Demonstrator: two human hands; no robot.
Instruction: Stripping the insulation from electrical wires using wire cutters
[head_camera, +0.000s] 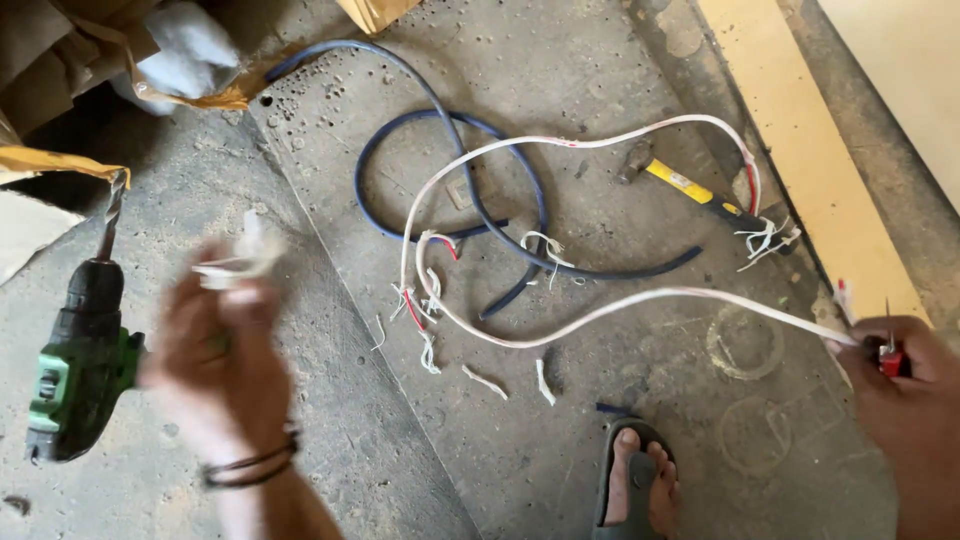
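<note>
Head view, looking down at a concrete floor (560, 440). Right hand (905, 385) at the lower right edge, fingers closed around a small red-handled tool (889, 355) whose thin metal tip points up; the same grip pinches one end of the white flat cable (620, 300). From that hand the cable runs leftward across the floor, loops near the centre, then arcs back up and right to a frayed end beside the yellow-handled hammer (680, 182). Left hand (215, 350) is raised at the left, motion-blurred, fingers curled on a scrap of white sheathing (245, 258); how tightly it grips cannot be told. That hand is well apart from the cable's loop. Short white offcuts (485, 381) lie scattered below the loop. A dark blue cable (450, 180) coils beneath the white one. Green cordless drill (80, 360), bit fitted, lies just left of the left hand. A sandalled foot (638, 485) shows at the bottom edge.
</note>
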